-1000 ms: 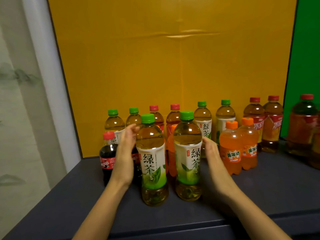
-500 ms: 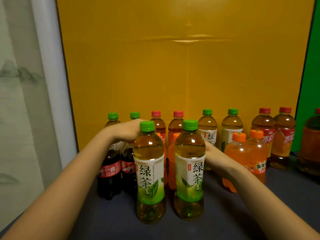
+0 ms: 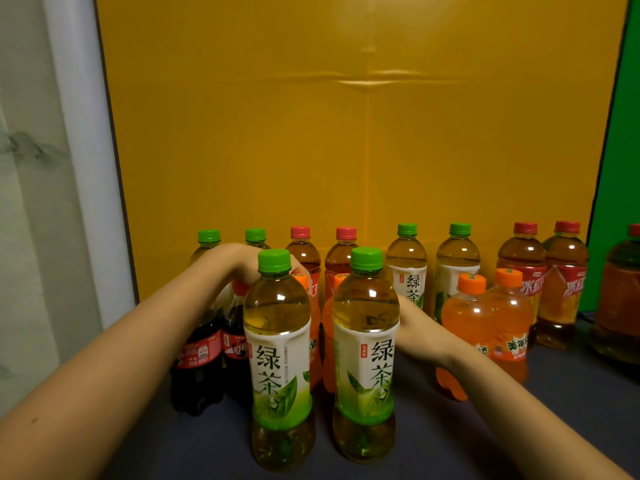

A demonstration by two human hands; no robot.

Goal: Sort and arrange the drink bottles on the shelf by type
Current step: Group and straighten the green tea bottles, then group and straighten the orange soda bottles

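Two green-tea bottles stand in front, one on the left [image 3: 277, 358] and one on the right [image 3: 365, 358]. Behind them stand two orange soda bottles [image 3: 314, 341] [image 3: 328, 327], mostly hidden. My left hand [image 3: 239, 261] reaches over two cola bottles [image 3: 199, 355], and its fingers curl down on the left orange bottle's cap. My right hand [image 3: 415, 327] reaches behind the right green-tea bottle toward the other orange bottle, its fingers hidden. The back row holds green-tea bottles [image 3: 407, 268] and red-capped iced-tea bottles [image 3: 523, 271].
Two more orange soda bottles [image 3: 498, 323] stand at the right, just past my right wrist. A large dark bottle [image 3: 620, 299] stands at the far right edge. The grey shelf top [image 3: 571, 410] ends at a yellow backdrop [image 3: 346, 150]; a white frame [image 3: 83, 168] borders the left.
Both hands have moved from the sides of the front green-tea bottles to behind them: the left over the cola caps, the right behind the right bottle. The view has moved closer.
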